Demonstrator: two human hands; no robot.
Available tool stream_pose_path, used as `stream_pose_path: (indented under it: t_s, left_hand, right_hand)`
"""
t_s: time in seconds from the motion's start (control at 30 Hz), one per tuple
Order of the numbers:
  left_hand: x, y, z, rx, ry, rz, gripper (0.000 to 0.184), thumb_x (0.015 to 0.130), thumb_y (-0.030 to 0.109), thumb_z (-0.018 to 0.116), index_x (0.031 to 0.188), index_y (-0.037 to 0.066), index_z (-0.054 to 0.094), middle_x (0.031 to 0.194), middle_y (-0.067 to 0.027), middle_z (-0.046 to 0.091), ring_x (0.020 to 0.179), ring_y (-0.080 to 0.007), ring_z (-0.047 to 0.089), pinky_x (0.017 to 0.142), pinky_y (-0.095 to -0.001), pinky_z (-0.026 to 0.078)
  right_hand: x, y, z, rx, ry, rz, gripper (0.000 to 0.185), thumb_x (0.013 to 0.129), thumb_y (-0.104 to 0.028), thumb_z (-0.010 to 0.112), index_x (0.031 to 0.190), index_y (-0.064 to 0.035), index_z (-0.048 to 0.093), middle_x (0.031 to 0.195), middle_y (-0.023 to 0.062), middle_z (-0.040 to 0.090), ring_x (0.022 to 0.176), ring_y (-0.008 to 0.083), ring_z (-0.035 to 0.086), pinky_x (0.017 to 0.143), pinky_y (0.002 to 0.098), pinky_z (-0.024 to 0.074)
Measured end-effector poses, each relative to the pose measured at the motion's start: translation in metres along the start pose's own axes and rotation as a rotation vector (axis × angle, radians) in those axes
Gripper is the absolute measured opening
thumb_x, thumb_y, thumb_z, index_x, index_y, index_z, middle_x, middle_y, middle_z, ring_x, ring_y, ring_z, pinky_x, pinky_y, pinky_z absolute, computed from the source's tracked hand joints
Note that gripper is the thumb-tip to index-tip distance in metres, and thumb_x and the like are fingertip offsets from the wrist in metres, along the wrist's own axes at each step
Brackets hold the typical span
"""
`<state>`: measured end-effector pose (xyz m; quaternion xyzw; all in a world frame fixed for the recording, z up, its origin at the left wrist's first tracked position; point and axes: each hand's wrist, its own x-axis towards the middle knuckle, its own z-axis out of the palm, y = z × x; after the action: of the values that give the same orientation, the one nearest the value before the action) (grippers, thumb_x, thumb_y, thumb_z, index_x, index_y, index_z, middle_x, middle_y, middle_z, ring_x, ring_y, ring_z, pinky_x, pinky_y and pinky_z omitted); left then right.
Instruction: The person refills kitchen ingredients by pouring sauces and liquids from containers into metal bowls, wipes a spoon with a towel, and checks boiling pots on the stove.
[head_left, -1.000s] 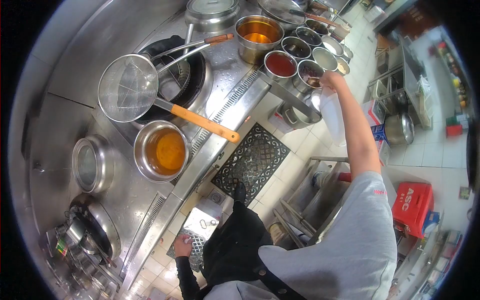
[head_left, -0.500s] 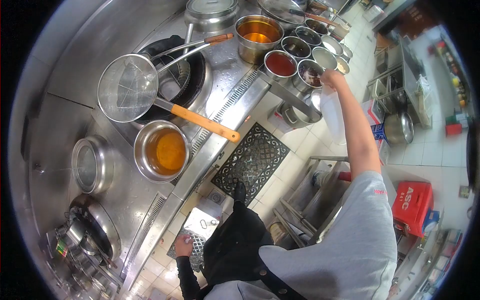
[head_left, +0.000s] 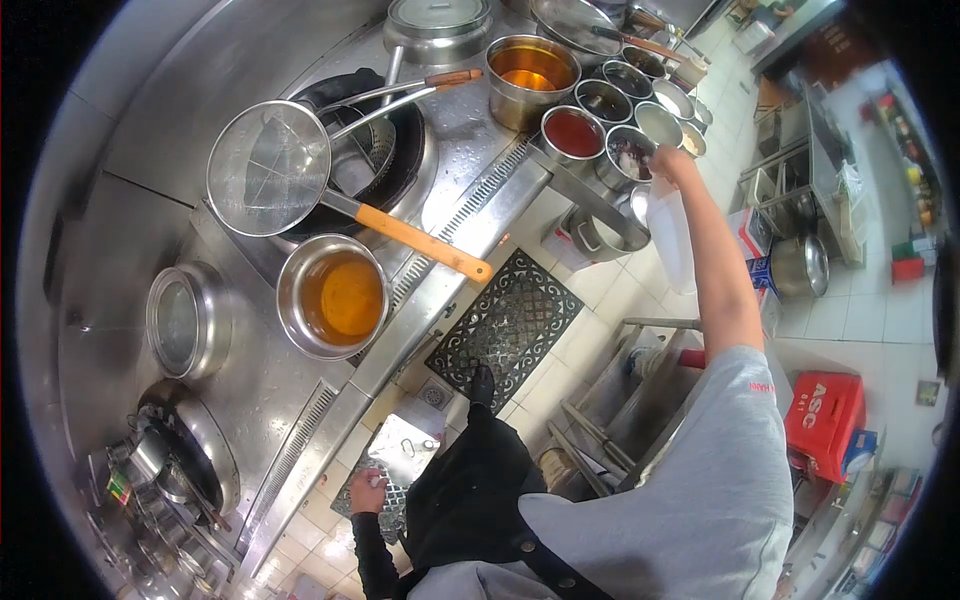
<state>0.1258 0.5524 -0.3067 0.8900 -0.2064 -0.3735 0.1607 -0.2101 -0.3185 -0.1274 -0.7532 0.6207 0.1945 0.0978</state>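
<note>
My right hand point(head_left: 679, 166) is closed on a translucent white plastic piece point(head_left: 670, 236) that hangs below it; whether it is a bag or a container I cannot tell. Just left of that hand is a steel pot point(head_left: 628, 158) with dark and pale bits inside. A pot of red sauce point(head_left: 573, 132) sits beside it. Low on the left, my left hand point(head_left: 367, 492) has curled fingers near a white lidded box point(head_left: 406, 450); what they hold, if anything, is too small to make out.
A round mesh strainer point(head_left: 268, 168) with a wooden handle lies across a wok point(head_left: 405, 165), its handle jutting over the counter edge. Pots of amber liquid stand at the front point(head_left: 345, 300) and back point(head_left: 533, 80). A metal rack point(head_left: 640, 385) and black mat point(head_left: 505, 320) are below.
The whole view has shifted slightly, with the counter items a little to the right. Both hands keep nearly the same places, the right one still beside the pot with dark bits.
</note>
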Motion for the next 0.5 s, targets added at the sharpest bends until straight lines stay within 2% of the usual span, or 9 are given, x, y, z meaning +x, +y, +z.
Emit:
stream_pose_path:
  t_s: [0.07, 0.1, 0.13, 0.2, 0.27, 0.37, 0.47, 0.5]
  left_hand:
    - [-0.004, 0.004, -0.004, -0.019, -0.01, 0.004, 0.024, 0.073, 0.013, 0.078, 0.096, 0.007, 0.07, 0.101, -0.0126, 0.069, 0.1, -0.0293, 0.065, 0.09, -0.0402, 0.051]
    - [-0.004, 0.004, -0.005, -0.006, -0.01, 0.012, 0.024, 0.074, 0.013, 0.078, 0.096, 0.008, 0.07, 0.102, -0.0125, 0.069, 0.1, -0.0293, 0.065, 0.09, -0.0401, 0.051]
    - [-0.005, 0.003, -0.006, 0.007, -0.01, 0.019, 0.023, 0.074, 0.013, 0.077, 0.096, 0.008, 0.07, 0.102, -0.0125, 0.069, 0.1, -0.0293, 0.065, 0.089, -0.0401, 0.051]
    - [-0.007, 0.002, -0.006, 0.035, -0.006, 0.039, 0.023, 0.075, 0.013, 0.076, 0.096, 0.008, 0.07, 0.102, -0.0128, 0.069, 0.099, -0.0299, 0.065, 0.089, -0.04, 0.051]
    - [-0.009, 0.001, -0.007, 0.07, 0.004, 0.064, 0.024, 0.075, 0.013, 0.076, 0.098, 0.007, 0.071, 0.102, -0.0135, 0.069, 0.098, -0.031, 0.066, 0.089, -0.04, 0.051]
    - [-0.013, -0.001, -0.01, 0.039, -0.012, 0.077, 0.026, 0.078, 0.016, 0.077, 0.101, 0.006, 0.071, 0.102, -0.0128, 0.07, 0.093, -0.0266, 0.068, 0.083, -0.0387, 0.054]
    - [-0.024, 0.054, -0.032, -0.213, -0.113, -0.037, 0.025, 0.085, 0.018, 0.075, 0.103, 0.001, 0.069, 0.097, -0.011, 0.07, 0.086, -0.0204, 0.069, 0.073, -0.0349, 0.058]
    - [-0.024, 0.066, -0.033, -0.387, -0.135, -0.069, 0.025, 0.088, 0.018, 0.073, 0.104, 0.0, 0.068, 0.097, -0.0109, 0.07, 0.085, -0.0188, 0.068, 0.071, -0.0331, 0.058]
  right_hand:
    - [-0.005, -0.002, 0.0, 0.037, 0.017, 0.007, 0.028, 0.083, -0.015, 0.053, 0.079, 0.009, 0.067, 0.068, 0.0217, 0.067, 0.058, 0.0333, 0.069, 0.05, 0.0443, 0.0519]
    - [-0.005, -0.004, -0.001, 0.042, 0.007, 0.029, 0.029, 0.084, -0.017, 0.054, 0.082, 0.0083, 0.068, 0.073, 0.0216, 0.068, 0.063, 0.0332, 0.069, 0.053, 0.0442, 0.0528]
    - [-0.006, -0.005, -0.002, 0.046, -0.004, 0.052, 0.03, 0.084, -0.019, 0.055, 0.086, 0.0075, 0.068, 0.079, 0.0215, 0.069, 0.068, 0.033, 0.07, 0.057, 0.0441, 0.0536]
    - [-0.005, -0.006, -0.007, 0.024, -0.061, 0.136, 0.037, 0.084, -0.026, 0.06, 0.101, 0.0051, 0.071, 0.099, 0.0217, 0.072, 0.086, 0.0327, 0.073, 0.072, 0.0432, 0.0571]
    - [0.01, 0.001, -0.002, -0.024, -0.069, 0.129, 0.039, 0.085, -0.028, 0.06, 0.101, 0.006, 0.071, 0.098, 0.0216, 0.072, 0.085, 0.0332, 0.073, 0.071, 0.0435, 0.0573]
    - [0.002, 0.003, -0.011, -0.011, -0.034, 0.065, 0.039, 0.085, -0.027, 0.059, 0.099, 0.0079, 0.07, 0.094, 0.0238, 0.072, 0.081, 0.0347, 0.073, 0.067, 0.0445, 0.0574]
    - [0.001, 0.02, -0.013, 0.263, 0.167, 0.092, 0.037, 0.085, -0.024, 0.057, 0.096, 0.0092, 0.069, 0.092, 0.0276, 0.07, 0.079, 0.0377, 0.072, 0.062, 0.0458, 0.0572]
    - [0.002, 0.026, -0.011, 0.392, 0.259, 0.121, 0.036, 0.084, -0.022, 0.057, 0.095, 0.0096, 0.069, 0.092, 0.0289, 0.07, 0.079, 0.0389, 0.072, 0.061, 0.0463, 0.0571]
